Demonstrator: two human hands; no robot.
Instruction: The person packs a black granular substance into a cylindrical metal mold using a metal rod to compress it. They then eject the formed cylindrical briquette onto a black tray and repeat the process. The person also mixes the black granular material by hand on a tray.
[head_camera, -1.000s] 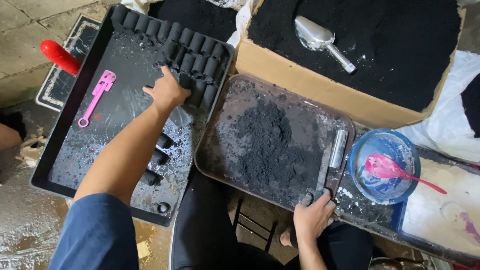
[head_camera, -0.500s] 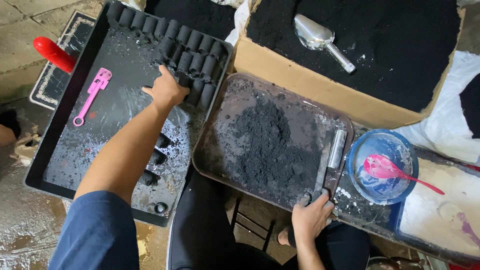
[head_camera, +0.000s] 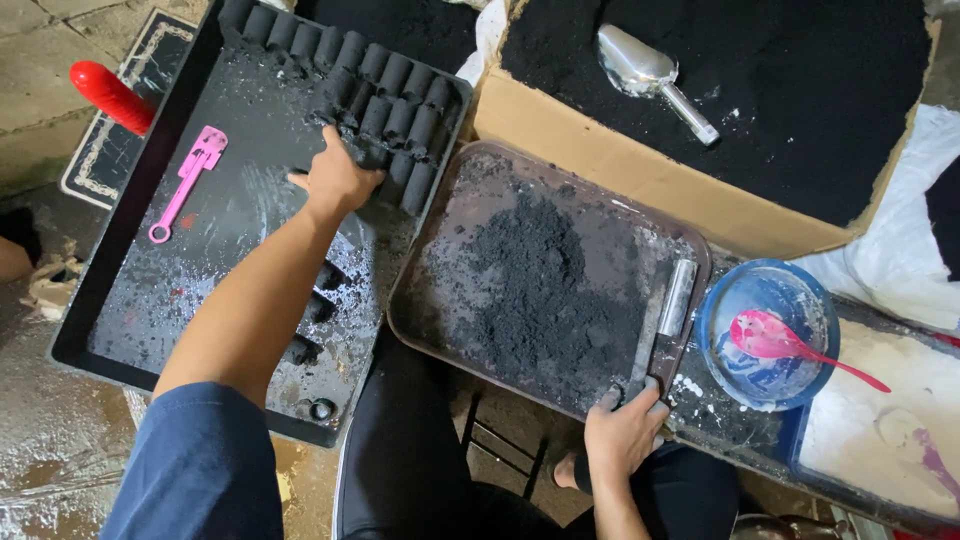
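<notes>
My left hand (head_camera: 335, 180) reaches across a black tray (head_camera: 150, 290) and is curled on a black cylinder at the edge of rows of black cylinders (head_camera: 385, 85) at the tray's far end. Three loose black cylinders (head_camera: 315, 310) lie beside my forearm. My right hand (head_camera: 625, 435) grips the near rim of a brown tray (head_camera: 450, 200) that holds a heap of black powder (head_camera: 535, 290). A metal tube (head_camera: 677, 297) lies on that tray just beyond my right fingers.
A cardboard box (head_camera: 600, 150) of black powder with a metal scoop (head_camera: 650, 75) sits behind the brown tray. At the right are a blue bowl (head_camera: 715, 300) with a pink spoon (head_camera: 770, 335). A pink tool (head_camera: 188, 183) lies on the black tray; a red handle (head_camera: 110, 95) lies beyond it.
My left hand has stayed at the edge of the cylinder rows, shifting only slightly. My right hand has kept its grip on the brown tray's rim.
</notes>
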